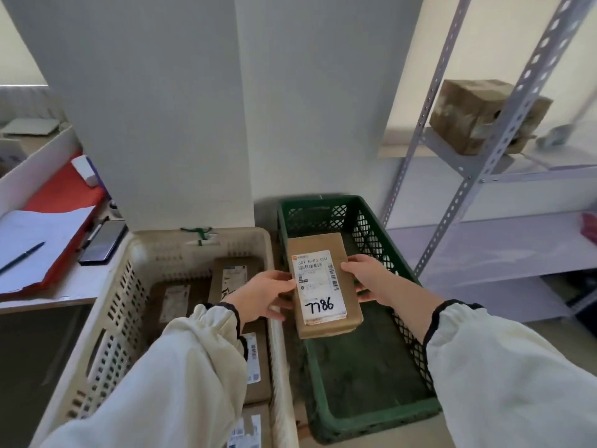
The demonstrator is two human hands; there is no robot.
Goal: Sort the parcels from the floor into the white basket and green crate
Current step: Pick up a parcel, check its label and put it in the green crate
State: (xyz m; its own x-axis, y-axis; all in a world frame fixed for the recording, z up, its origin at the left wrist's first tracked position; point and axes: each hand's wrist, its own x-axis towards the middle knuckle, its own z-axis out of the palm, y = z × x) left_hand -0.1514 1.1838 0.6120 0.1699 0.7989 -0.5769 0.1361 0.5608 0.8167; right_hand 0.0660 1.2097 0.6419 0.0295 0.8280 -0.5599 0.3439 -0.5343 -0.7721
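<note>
Our left hand (263,294) and right hand (368,279) reached forward, fingers curled on opposite long edges of the brown parcel (323,282), label up, held over the green crate (365,370), white basket (129,302) just left with parcels inside

white pillar (155,108) centre | desk (84,286) left | grey slotted shelving (478,180) right | bright window (500,43) behind

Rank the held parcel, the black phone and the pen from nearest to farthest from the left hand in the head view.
1. Held parcel, gripped by the left hand.
2. Black phone, left on the desk.
3. Pen, farther left on the papers.
</note>
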